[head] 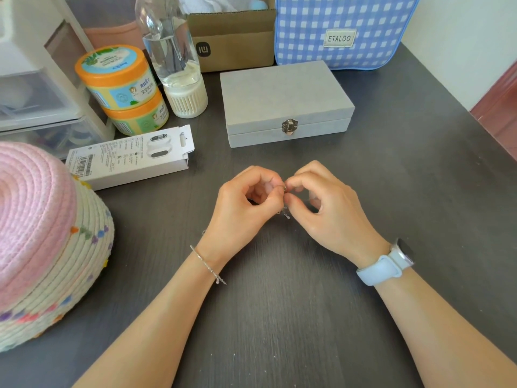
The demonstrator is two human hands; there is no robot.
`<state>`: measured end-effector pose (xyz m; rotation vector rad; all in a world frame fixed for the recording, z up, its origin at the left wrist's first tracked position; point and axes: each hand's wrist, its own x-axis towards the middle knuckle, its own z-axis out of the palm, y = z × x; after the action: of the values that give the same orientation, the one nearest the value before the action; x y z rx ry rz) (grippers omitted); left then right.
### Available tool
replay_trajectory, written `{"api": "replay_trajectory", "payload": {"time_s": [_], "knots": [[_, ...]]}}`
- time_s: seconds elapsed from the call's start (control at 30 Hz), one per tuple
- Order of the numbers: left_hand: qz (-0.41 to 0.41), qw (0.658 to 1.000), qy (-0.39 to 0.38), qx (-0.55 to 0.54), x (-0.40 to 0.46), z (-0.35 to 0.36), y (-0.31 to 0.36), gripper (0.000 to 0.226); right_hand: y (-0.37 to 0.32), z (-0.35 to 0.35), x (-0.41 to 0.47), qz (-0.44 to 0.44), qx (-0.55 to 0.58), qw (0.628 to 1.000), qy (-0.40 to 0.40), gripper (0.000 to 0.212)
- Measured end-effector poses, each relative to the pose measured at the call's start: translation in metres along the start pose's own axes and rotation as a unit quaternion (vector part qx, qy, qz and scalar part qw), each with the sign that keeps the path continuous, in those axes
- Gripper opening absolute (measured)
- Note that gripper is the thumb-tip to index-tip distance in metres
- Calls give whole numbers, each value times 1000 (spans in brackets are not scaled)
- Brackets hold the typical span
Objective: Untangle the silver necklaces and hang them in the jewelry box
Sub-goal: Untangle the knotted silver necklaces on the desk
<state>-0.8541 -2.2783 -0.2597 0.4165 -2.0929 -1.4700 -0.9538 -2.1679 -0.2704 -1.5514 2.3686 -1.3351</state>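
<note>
Silver necklaces (284, 201) sit pinched between two hands above the dark table (279, 317), near the middle of the scene — only a small clasp and a short dangling bit of fine chain show between the fingertips, and the rest is too thin to make out. Nearest the camera, both forearms reach in over the tabletop. The left hand (246, 208), with a thin bracelet (208, 266) at its wrist, curls its fingers and nips the chain from the left; the right hand (328, 211), with a pale blue watch (387, 266) on its wrist, nips it from the right, so the fingertips almost meet. At near left stands a woven basket (56, 247) with a pink top. Farther back and left lies a flat white carton (131, 158). Beyond the hands rests the grey jewelry box (285, 102) — lid down, metal latch (289, 126) facing the person. Left of it stand two stacked orange-lidded tubs (123, 88) and a clear bottle (170, 43). Farthest off are a brown cardboard box (232, 40) and a blue checked bag (341, 26).
</note>
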Motion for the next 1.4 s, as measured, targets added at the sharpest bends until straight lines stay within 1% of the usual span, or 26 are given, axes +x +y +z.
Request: {"api": "replay_trajectory", "payload": {"time_s": [0.17,0.27,0.37,0.43,0.57,0.63,0.7,0.77,0.87,0.93,1.03,1.1,1.23,1.33,1.4], "knots": [[-9,1000,-2,6,-1,0,0,12,-1,-2,1,24,10,999,28,7],[-25,999,-26,17,0,-1,0,20,-1,-2,1,12,-10,998,53,13],[-38,998,-43,23,0,-2,1,26,-1,-3,1,7,-17,998,56,17],[-47,998,-35,1,0,-2,2,24,-2,-3,1,4,-17,998,52,17],[-63,997,-7,-51,1,-2,0,8,-3,-2,1,2,-15,999,47,15],[-52,997,3,-57,1,-2,0,10,-3,-1,0,2,-22,999,44,15],[-41,997,10,-57,0,-2,-1,21,-3,0,0,7,-23,999,40,13],[-44,997,8,-63,1,-2,0,26,-2,0,1,25,10,999,37,10],[-59,993,4,-98,3,-4,0,22,0,-1,4,53,64,996,34,10],[-63,994,-10,-85,3,-4,0,22,1,-2,5,58,83,994,34,11],[-46,999,-13,0,2,-1,-1,13,3,-2,5,52,86,994,32,10],[-49,999,3,24,1,0,-2,13,2,-2,5,45,83,995,31,10],[-61,998,11,-6,1,-3,0,15,-1,-2,3,24,44,998,40,7],[-65,997,-12,-32,0,-3,2,11,-4,-1,1,-2,12,1000,29,6],[-77,995,-31,-51,1,-4,2,14,-5,-1,0,-11,8,1000,13,6]]}}
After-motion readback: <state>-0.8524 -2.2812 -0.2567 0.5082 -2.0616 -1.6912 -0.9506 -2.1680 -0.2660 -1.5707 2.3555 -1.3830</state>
